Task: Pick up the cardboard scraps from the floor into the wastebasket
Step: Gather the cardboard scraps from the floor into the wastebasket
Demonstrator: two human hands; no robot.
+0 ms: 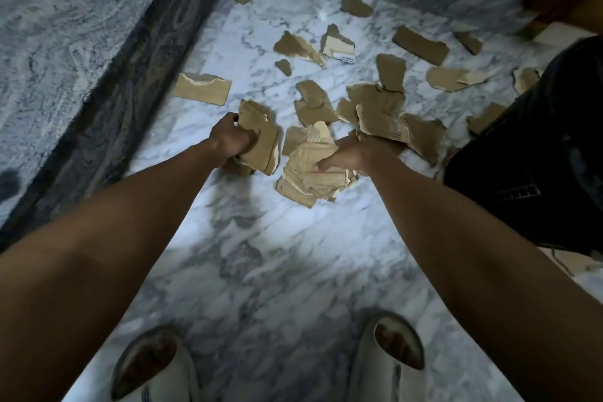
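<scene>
Floor: white-grey marble floor [280, 264], darker stone border [137, 52] along the left, person standing in pale slippers [153, 365] at the bottom edge.
Scraps: torn brown cardboard scraps [313, 95] scattered across the floor ahead of the hands, thickest in the middle and to the right, loose singles further out toward the far wall.
Left hand: left hand [233, 140] closed in a fist around a stack of scraps [261, 137], fingers wrapped tight, stack sticking out forward and to the right of the fist.
Right hand: right hand [352, 157] curled down over a messy bundle of scraps [313, 173], thumb pressing on top; fingers partly hidden by the cardboard, looks like a loose clamp, not a full fist.
Wastebasket: not clearly visible; dark mesh-looking thing [535, 153] at the right edge could be it, can't tell for sure.
Key relation: remaining pile [375, 108] lies just ahead of and touching the right hand, so right hand is nearer; lone flat piece [202, 88] sits just ahead and left of the left hand.
Stage: both hands loaded, most scraps not yet collected; probably early.
Risk: right bundle is loose, pieces may slip when lifted.
</scene>
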